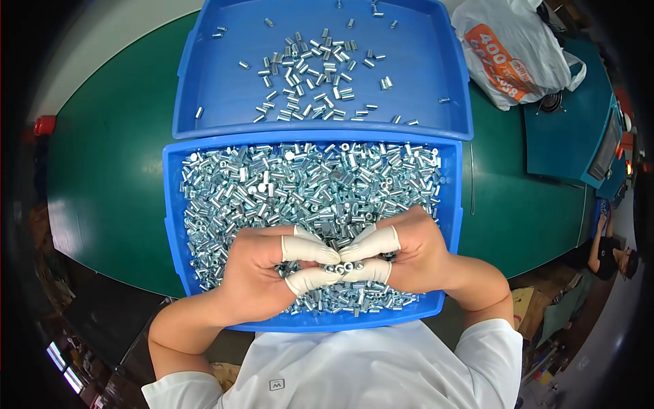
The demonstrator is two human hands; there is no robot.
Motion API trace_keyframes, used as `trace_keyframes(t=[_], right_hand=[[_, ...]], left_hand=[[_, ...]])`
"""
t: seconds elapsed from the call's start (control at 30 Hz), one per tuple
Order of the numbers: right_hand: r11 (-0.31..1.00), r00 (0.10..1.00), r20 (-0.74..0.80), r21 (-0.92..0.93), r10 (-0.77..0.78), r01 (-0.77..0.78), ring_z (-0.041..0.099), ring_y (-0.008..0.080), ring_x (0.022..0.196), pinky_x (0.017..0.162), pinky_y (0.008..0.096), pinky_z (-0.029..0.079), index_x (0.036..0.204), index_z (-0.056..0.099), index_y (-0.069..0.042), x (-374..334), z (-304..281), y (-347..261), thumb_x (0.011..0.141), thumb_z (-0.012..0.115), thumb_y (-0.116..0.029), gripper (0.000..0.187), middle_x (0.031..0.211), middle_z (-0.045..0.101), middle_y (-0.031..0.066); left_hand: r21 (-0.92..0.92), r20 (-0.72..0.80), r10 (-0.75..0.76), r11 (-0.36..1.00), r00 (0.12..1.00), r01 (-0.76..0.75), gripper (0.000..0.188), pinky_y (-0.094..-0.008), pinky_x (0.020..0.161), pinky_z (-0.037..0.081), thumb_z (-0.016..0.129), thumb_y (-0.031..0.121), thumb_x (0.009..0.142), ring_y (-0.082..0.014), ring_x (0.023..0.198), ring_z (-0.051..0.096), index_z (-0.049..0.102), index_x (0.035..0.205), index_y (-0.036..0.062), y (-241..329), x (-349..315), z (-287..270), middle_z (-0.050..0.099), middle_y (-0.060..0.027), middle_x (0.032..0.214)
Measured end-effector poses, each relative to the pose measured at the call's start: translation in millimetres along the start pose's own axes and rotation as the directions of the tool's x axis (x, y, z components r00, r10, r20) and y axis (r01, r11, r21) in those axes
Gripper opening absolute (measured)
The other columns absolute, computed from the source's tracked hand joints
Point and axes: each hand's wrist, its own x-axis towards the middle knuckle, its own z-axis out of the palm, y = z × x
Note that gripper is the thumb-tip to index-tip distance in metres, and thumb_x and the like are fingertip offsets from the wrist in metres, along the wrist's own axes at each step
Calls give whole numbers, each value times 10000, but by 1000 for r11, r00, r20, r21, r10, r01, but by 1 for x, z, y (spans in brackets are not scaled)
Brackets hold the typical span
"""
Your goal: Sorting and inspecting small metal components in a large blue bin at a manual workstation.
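My left hand (259, 269) and my right hand (419, 252) meet over the near blue bin (176, 225), with white finger cots on thumbs and fingers. Between the fingertips of both hands, a short row of shiny rivet nuts (343, 267) is pinched, their round hollow ends showing. Both hands are closed on this row; which hand bears which piece I cannot tell. Below and around the hands, a thick layer of loose silvery rivet nuts (293, 184) fills the bin, lying in all directions. My hands hide part of that layer.
Beyond it, a second blue bin (225, 88) holds a scattering of similar pieces (313, 71). Both bins stand on a green table (109, 177). A white and orange plastic bag (511, 54) lies at the far right. Another person (606, 255) is at the right edge.
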Motion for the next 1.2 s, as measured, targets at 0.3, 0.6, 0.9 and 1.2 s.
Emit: trace_keyframes(t=[0.3, 0.6, 0.9, 1.2], right_hand=[[985, 986, -1, 21, -168, 168, 764, 222, 747, 609, 272, 580, 1022, 772, -20, 0, -1, 6, 783, 878, -35, 261, 886, 767, 158], [989, 989, 14, 17, -150, 150, 763, 231, 739, 605, 289, 586, 1018, 774, -26, 1, -2, 3, 792, 863, -44, 243, 873, 766, 144], [982, 982, -9, 27, -188, 188, 750, 207, 698, 571, 275, 572, 1007, 773, -22, 0, 0, 6, 803, 861, -57, 224, 858, 761, 140], [979, 980, -20, 50, -196, 197, 742, 211, 683, 570, 284, 571, 1013, 771, -23, -1, 0, 7, 814, 836, -36, 209, 863, 758, 130]], left_hand=[[100, 26, 136, 985, 990, -138, 233, -288, 675, 594, 864, 19, 794, -214, 795, 745, 750, 997, 34, 6, 3, 1, 757, -123, 909], [93, -15, 133, 987, 991, -131, 252, -273, 597, 589, 851, 55, 796, -184, 700, 741, 765, 1033, 71, 6, 0, 4, 763, -95, 860], [60, 19, 139, 988, 990, -140, 259, -287, 628, 602, 842, 30, 803, -207, 737, 751, 757, 1047, 55, 4, 2, 3, 759, -111, 873], [86, 50, 156, 983, 987, -159, 257, -301, 701, 608, 872, 27, 796, -222, 829, 759, 749, 1022, 42, 6, 3, 1, 764, -125, 917]])
